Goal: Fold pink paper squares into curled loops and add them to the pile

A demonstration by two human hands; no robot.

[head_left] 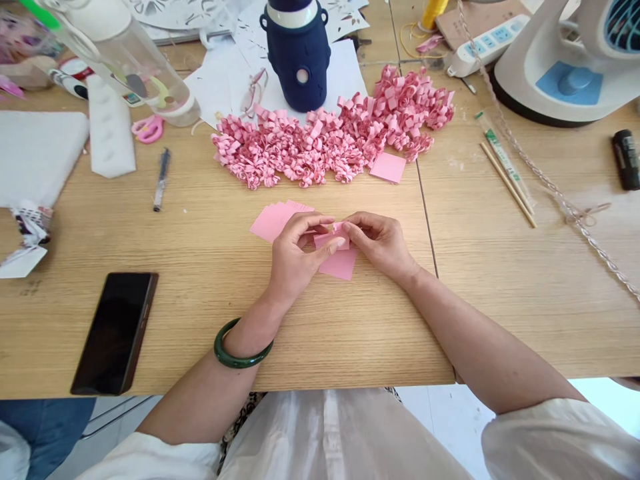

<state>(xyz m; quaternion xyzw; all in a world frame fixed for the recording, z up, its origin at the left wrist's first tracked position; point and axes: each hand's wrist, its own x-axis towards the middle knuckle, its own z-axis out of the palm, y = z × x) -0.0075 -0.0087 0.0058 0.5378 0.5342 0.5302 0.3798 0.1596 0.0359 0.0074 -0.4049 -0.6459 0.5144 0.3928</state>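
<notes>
Between my two hands is a small pink paper piece (341,233), its upper edge curled or folded. My left hand (301,250) pinches it from the left, thumb across its front. From the right, my right hand (379,241) grips the same piece between thumb and fingers. Just below lies a pink paper square (339,267) on the wooden table. Fanned pink sheets (275,221) rest beyond my left hand. Farther back is a long heap of curled pink paper pieces (310,143), with a small stack of pink squares (388,167) at its front right edge.
Behind the heap stands a dark blue bottle (299,60). A phone (115,333), a pen (162,179) and pink scissors (148,129) lie left. At right are wooden sticks (507,183), a twisted cord (545,180), a power strip (490,45) and a fan (560,73).
</notes>
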